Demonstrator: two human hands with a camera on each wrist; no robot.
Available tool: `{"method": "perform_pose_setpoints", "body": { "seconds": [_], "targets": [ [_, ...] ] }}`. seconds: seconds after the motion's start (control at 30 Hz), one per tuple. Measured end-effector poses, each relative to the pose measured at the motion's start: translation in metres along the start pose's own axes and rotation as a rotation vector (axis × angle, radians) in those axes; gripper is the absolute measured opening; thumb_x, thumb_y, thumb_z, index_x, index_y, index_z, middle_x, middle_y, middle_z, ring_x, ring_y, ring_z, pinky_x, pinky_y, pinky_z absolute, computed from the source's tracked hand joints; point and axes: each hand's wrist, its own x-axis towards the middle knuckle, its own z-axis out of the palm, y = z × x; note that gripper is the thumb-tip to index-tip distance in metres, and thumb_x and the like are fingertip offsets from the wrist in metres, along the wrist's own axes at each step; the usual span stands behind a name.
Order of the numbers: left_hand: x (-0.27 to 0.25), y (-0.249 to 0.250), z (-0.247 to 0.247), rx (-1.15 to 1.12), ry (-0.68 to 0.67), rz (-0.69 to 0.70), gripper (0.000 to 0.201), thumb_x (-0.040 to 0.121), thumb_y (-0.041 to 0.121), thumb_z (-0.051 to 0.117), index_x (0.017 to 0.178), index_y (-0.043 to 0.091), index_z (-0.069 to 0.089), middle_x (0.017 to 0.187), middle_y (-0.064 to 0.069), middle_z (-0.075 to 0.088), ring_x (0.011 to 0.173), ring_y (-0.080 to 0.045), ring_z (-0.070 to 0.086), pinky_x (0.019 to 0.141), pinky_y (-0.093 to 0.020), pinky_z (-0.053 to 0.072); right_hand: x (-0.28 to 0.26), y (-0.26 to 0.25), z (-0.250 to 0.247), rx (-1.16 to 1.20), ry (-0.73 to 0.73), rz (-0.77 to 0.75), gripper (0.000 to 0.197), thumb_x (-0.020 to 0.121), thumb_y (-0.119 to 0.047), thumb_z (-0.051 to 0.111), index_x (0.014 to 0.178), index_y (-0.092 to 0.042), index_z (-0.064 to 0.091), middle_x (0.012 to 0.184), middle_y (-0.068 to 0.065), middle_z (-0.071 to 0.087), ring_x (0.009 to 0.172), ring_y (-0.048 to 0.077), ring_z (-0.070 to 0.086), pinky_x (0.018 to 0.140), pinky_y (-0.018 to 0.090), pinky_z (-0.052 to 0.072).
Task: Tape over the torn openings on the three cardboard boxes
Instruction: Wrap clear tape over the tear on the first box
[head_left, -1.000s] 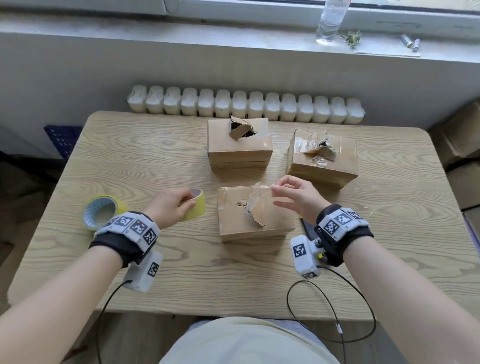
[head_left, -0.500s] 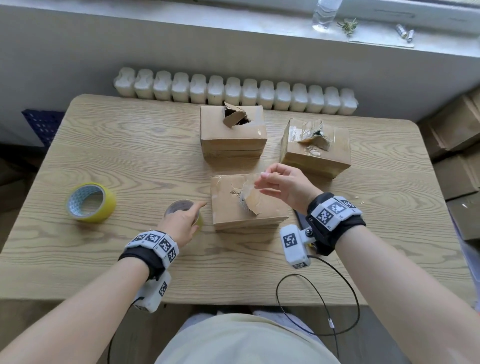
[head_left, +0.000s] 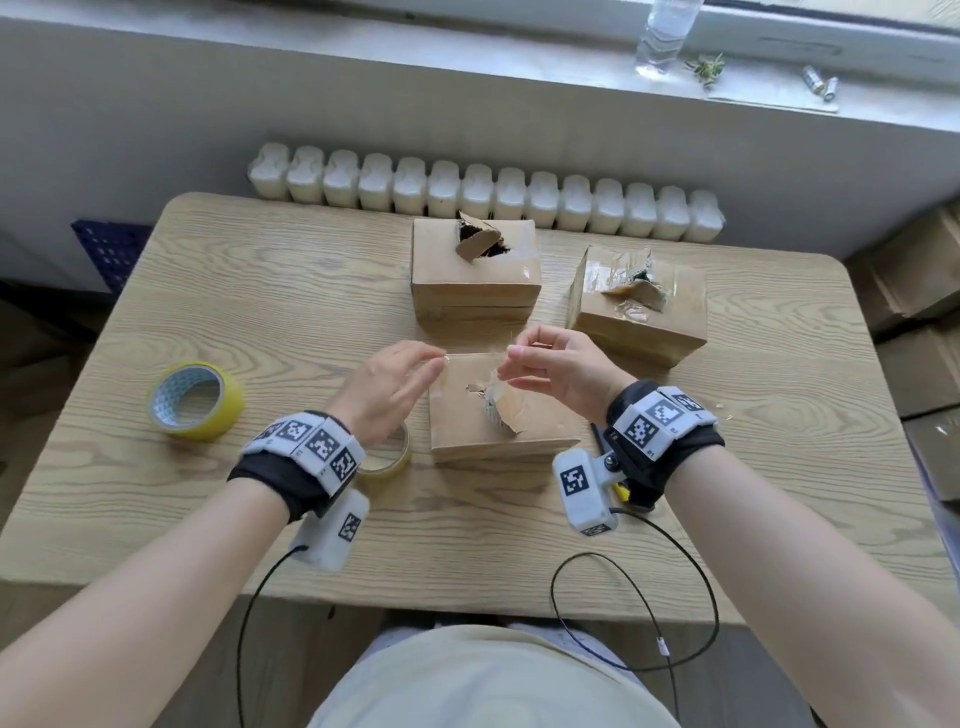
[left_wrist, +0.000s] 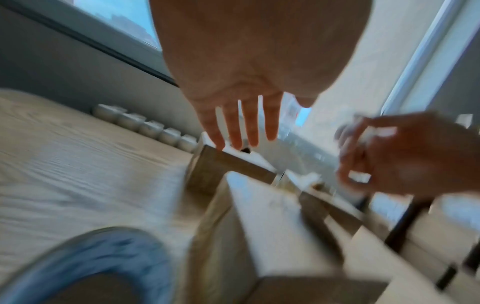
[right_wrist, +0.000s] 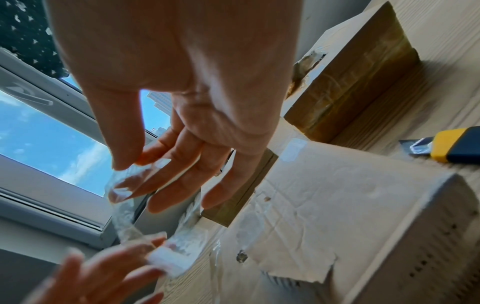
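Note:
Three cardboard boxes sit on the wooden table (head_left: 260, 322), each with a torn top: the near box (head_left: 524, 415), the far box (head_left: 475, 275) and the right box (head_left: 670, 317). My right hand (head_left: 511, 361) hovers above the near box's far edge. Its thumb and forefinger pinch one end of a clear tape strip (right_wrist: 122, 197). My left hand (head_left: 426, 371) is at the box's far left corner, fingers (left_wrist: 249, 127) straight, fingertips touching the strip's other end (right_wrist: 168, 257). The clear tape roll (head_left: 396, 460) lies on the table under my left wrist.
A yellow tape roll (head_left: 195, 400) lies at the table's left. A yellow and dark utility knife (right_wrist: 451, 148) rests right of the near box, under my right wrist. A white radiator (head_left: 483, 192) runs behind the table. More cardboard boxes (head_left: 919, 312) are stacked at the right.
My left hand put the clear tape roll down left of the near box, then rose to the strip's free end. My right hand kept its pinch above the box.

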Motion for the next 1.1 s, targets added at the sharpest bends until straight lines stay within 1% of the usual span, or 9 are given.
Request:
{"method": "perform_pose_setpoints", "body": {
  "seconds": [0.1, 0.17, 0.3, 0.43, 0.57, 0.73, 0.87, 0.97, 1.1],
  "targets": [
    [0.010, 0.037, -0.011, -0.284, -0.209, -0.058, 0.048, 0.082, 0.054, 0.054, 0.124, 0.030, 0.056, 0.125, 0.013, 0.057, 0.115, -0.002, 0.050, 0.099, -0.024, 0.038, 0.000, -0.007, 0.002, -0.005, -0.041, -0.012, 0.009, 0.085, -0.011, 0.062, 0.080, -0.013, 0.056, 0.078, 0.005, 0.070, 0.080, 0.018, 0.067, 0.091, 0.037, 0.049],
    [0.015, 0.046, -0.010, -0.358, -0.265, -0.060, 0.034, 0.081, 0.038, 0.067, 0.113, 0.025, 0.063, 0.117, 0.009, 0.063, 0.111, -0.002, 0.055, 0.098, -0.022, 0.041, -0.001, -0.013, 0.002, -0.008, -0.061, -0.029, 0.008, 0.082, -0.014, 0.064, 0.081, -0.013, 0.056, 0.079, 0.005, 0.070, 0.080, 0.017, 0.067, 0.087, 0.035, 0.052],
    [0.021, 0.047, -0.007, -0.370, -0.199, -0.089, 0.011, 0.081, 0.015, 0.071, 0.085, 0.005, 0.068, 0.083, -0.006, 0.070, 0.077, -0.010, 0.065, 0.080, -0.027, 0.053, -0.003, -0.019, -0.004, -0.023, -0.012, -0.049, 0.009, 0.085, -0.012, 0.063, 0.080, -0.013, 0.056, 0.080, 0.005, 0.070, 0.081, 0.018, 0.067, 0.090, 0.039, 0.050],
    [0.025, 0.040, -0.001, -0.412, -0.138, -0.205, 0.014, 0.081, 0.014, 0.071, 0.085, 0.001, 0.069, 0.070, -0.003, 0.066, 0.057, -0.001, 0.057, 0.059, -0.014, 0.048, -0.001, -0.010, -0.012, -0.043, 0.115, -0.009, 0.009, 0.086, -0.013, 0.065, 0.080, -0.012, 0.058, 0.084, 0.006, 0.072, 0.082, 0.018, 0.068, 0.087, 0.037, 0.053],
    [0.032, 0.027, 0.010, -0.454, -0.080, -0.339, 0.014, 0.084, 0.017, 0.068, 0.082, 0.004, 0.071, 0.064, 0.002, 0.067, 0.055, -0.003, 0.055, 0.056, -0.014, 0.045, 0.005, 0.008, -0.018, -0.071, 0.284, 0.037, 0.008, 0.087, -0.013, 0.066, 0.082, -0.009, 0.060, 0.087, 0.008, 0.072, 0.080, 0.016, 0.069, 0.073, 0.029, 0.058],
    [0.038, 0.015, 0.027, -0.500, -0.015, -0.439, 0.016, 0.086, 0.018, 0.066, 0.073, 0.011, 0.071, 0.056, 0.006, 0.065, 0.046, -0.001, 0.051, 0.051, -0.013, 0.043, 0.016, 0.031, -0.017, -0.180, 0.442, 0.056, 0.014, 0.085, -0.018, 0.070, 0.080, -0.011, 0.059, 0.085, 0.007, 0.070, 0.075, 0.014, 0.065, 0.063, 0.023, 0.053],
    [0.039, 0.008, 0.036, -0.509, 0.071, -0.504, 0.015, 0.086, 0.017, 0.066, 0.076, 0.007, 0.072, 0.062, -0.001, 0.064, 0.043, 0.001, 0.050, 0.050, -0.011, 0.043, 0.027, 0.049, -0.019, -0.362, 0.574, 0.088, 0.021, 0.080, -0.032, 0.074, 0.071, -0.018, 0.061, 0.077, 0.003, 0.066, 0.073, 0.016, 0.060, 0.069, 0.034, 0.051],
    [0.039, 0.006, 0.039, -0.491, 0.051, -0.509, 0.018, 0.087, 0.020, 0.065, 0.076, 0.007, 0.072, 0.063, -0.001, 0.063, 0.044, 0.003, 0.051, 0.049, -0.010, 0.041, 0.031, 0.053, -0.018, -0.535, 0.626, 0.113, 0.020, 0.081, -0.035, 0.072, 0.074, -0.018, 0.065, 0.075, -0.005, 0.063, 0.076, 0.014, 0.058, 0.074, 0.030, 0.048],
    [0.039, 0.004, 0.041, -0.475, 0.070, -0.529, 0.021, 0.088, 0.019, 0.064, 0.073, 0.006, 0.071, 0.057, 0.000, 0.060, 0.043, 0.002, 0.050, 0.047, -0.009, 0.039, 0.033, 0.053, -0.010, -0.744, 0.643, 0.140, 0.019, 0.086, -0.038, 0.064, 0.080, -0.019, 0.064, 0.084, -0.002, 0.064, 0.085, 0.018, 0.057, 0.070, 0.025, 0.038]
  ]
}}
